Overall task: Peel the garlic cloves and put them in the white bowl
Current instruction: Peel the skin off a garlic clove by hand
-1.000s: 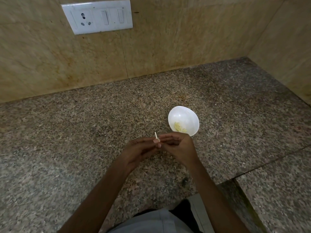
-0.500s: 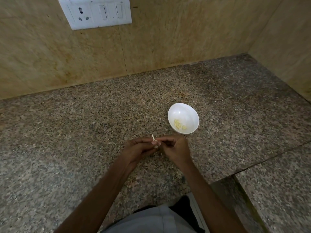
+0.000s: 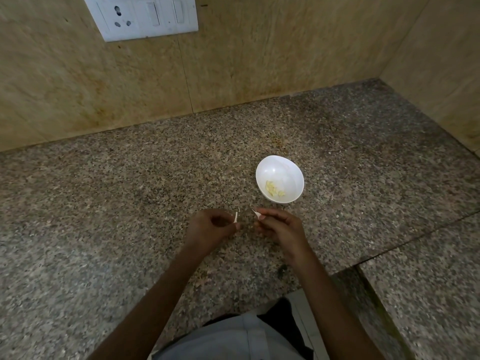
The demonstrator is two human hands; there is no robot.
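On the near side of the white bowl point(image 3: 275, 165), the fingers point(image 3: 270, 217) of the right hand point(image 3: 281, 229) pinch a garlic clove point(image 3: 257, 213). Beside it, the left hand point(image 3: 211, 228) pinches a strip of peel point(image 3: 235, 218). Peeled cloves point(image 3: 274, 190) lie inside the bowl on the desk point(image 3: 130, 203).

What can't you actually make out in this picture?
Head view only.
1. White bit pinched by right hand: the hand hides most; clove or skin, cannot tell.
2. Garlic in bowl: too small to count.
3. Switch plate: top edge cuts it.
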